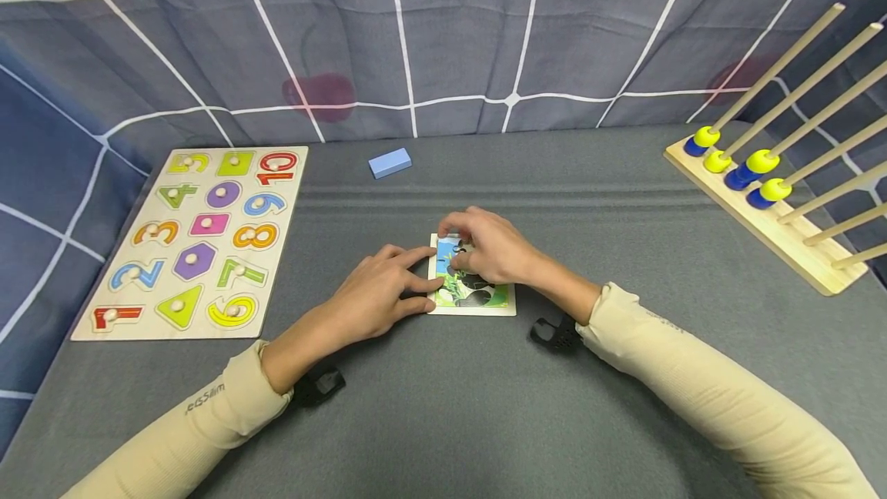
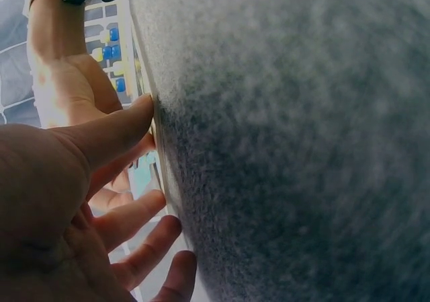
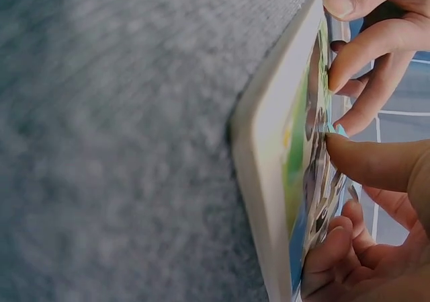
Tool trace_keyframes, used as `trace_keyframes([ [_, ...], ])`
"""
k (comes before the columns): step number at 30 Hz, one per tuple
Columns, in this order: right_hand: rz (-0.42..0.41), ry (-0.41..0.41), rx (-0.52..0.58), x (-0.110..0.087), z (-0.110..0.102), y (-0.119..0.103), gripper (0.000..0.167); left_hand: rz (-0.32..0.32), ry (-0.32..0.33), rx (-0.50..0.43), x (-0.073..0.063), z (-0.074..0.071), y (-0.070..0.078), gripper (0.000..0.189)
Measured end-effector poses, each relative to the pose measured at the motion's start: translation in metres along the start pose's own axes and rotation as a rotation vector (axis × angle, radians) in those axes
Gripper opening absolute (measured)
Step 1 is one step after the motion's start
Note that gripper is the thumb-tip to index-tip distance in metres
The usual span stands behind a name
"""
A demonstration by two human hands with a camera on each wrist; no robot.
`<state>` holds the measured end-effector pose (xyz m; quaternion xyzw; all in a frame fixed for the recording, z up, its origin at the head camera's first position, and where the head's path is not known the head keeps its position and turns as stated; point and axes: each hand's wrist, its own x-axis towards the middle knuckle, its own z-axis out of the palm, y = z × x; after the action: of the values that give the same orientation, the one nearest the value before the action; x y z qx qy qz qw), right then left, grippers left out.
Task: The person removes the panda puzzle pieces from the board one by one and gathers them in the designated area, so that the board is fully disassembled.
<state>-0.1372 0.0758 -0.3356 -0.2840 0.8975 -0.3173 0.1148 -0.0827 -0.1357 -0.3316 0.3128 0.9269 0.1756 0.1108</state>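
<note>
A small jigsaw puzzle in a pale wooden frame lies flat on the grey table, showing a black-and-white panda among green leaves under blue sky. My left hand rests at its left side, with fairly straight, spread fingers touching the frame's edge and the picture. Over the picture's upper left, the thumb and fingers of my right hand are bent and pinch a light-blue puzzle piece. One corner of that piece stands tilted above the picture in the right wrist view. My right hand hides part of the panda.
On the left lies a wooden board of knobbed numbers and shapes. A blue block sits behind the puzzle. At the right stands a wooden peg rack with yellow and blue beads. A dark checked curtain hangs behind the table.
</note>
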Motion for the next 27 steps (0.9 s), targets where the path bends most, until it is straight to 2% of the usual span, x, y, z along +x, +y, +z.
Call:
trace_keyframes([
  [4,-0.008,-0.006,0.013,-0.0003,-0.0009,0.0007,0.037,-0.003,-0.003,0.0,-0.0001,0.0007,-0.0003,0.036],
  [11,-0.003,-0.018,-0.033,-0.0004,-0.0021,-0.0002,0.035,-0.001,-0.003,0.005,-0.0001,0.0004,-0.0004,0.036],
  [20,0.011,-0.014,0.008,-0.001,-0.0027,0.0007,0.033,-0.003,-0.004,0.003,0.0,-0.0006,0.0,0.037],
  [27,0.001,0.035,0.068,-0.0025,-0.0008,0.0032,0.015,0.002,-0.003,0.005,0.0002,-0.0004,-0.0005,0.036],
])
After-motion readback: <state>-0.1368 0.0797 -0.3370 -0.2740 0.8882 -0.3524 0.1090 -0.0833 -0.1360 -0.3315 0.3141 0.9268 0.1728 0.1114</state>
